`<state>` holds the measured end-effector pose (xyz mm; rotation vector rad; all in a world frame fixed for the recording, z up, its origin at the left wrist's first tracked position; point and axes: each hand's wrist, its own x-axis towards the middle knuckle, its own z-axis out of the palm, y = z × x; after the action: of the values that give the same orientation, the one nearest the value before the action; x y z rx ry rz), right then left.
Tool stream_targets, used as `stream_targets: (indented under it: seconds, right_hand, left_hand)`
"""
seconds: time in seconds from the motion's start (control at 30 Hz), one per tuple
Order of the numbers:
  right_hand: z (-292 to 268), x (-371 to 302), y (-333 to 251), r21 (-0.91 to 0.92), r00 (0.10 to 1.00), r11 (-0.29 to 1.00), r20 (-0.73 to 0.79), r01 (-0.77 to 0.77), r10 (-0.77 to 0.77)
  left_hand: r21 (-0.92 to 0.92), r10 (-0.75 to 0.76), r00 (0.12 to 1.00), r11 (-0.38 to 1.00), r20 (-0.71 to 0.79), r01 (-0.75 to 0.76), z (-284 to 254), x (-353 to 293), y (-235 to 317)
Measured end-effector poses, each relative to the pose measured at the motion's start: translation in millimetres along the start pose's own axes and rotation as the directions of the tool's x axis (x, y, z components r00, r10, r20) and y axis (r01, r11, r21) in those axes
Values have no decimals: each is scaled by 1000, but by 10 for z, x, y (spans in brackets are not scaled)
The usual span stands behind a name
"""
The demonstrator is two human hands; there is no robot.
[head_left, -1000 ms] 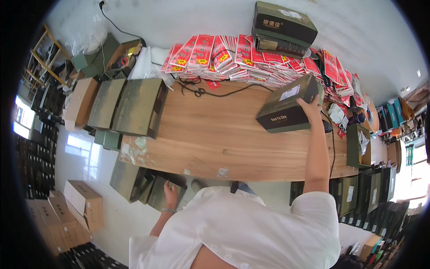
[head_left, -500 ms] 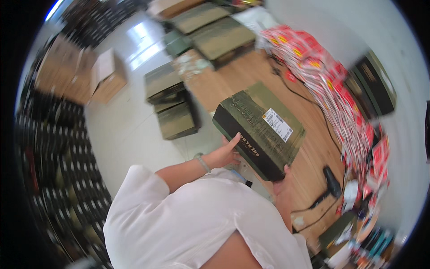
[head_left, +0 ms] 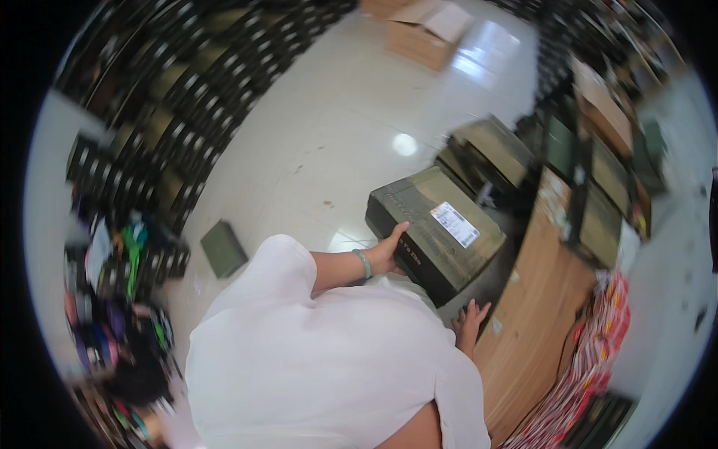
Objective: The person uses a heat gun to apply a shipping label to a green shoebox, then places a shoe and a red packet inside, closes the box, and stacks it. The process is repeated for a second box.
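Note:
A dark green shoebox-like carton (head_left: 410,203) with a white printed label (head_left: 455,224) on its lid is held in front of me, tilted, over the floor beside the table. My left hand (head_left: 389,252), a pale green bangle on its wrist, grips the carton's near-left side, thumb on top and fingers underneath. My right hand (head_left: 470,320) is off the carton, near the table's edge, fingers spread with nothing in them.
The wooden table (head_left: 535,299) runs along the right, with red-and-white packets (head_left: 598,352) heaped on it. Stacked green boxes (head_left: 497,150) stand beyond the carton. One green box (head_left: 223,248) lies on the floor at left, near tall box stacks (head_left: 187,97). An open brown carton (head_left: 426,37) sits far off.
My view has swung left, away from the table. The carton has moved off the table to over the floor. My right hand has let go of it; my left still holds it.

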<state>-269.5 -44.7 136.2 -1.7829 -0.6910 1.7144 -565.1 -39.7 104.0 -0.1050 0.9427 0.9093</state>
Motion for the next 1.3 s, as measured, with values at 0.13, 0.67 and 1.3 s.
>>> stream_targets:
  seconds: [0.13,0.67,1.3]
  right_hand:
    - [465,369,-41,-428,998,902,45,56,-40]
    - [761,387,20,-675,966,722,-52,153,-253]
    - [-942,1611,323,-646,888,753,-267,124,-375]
  left_hand:
    - [-300,151,944,923,-292,-240,-1379,-173,55]
    - [-420,34,558,619,-829,-663,-4227,-1490,845]
    - [994,323,944,107,-66,33,-1438,1504,642]
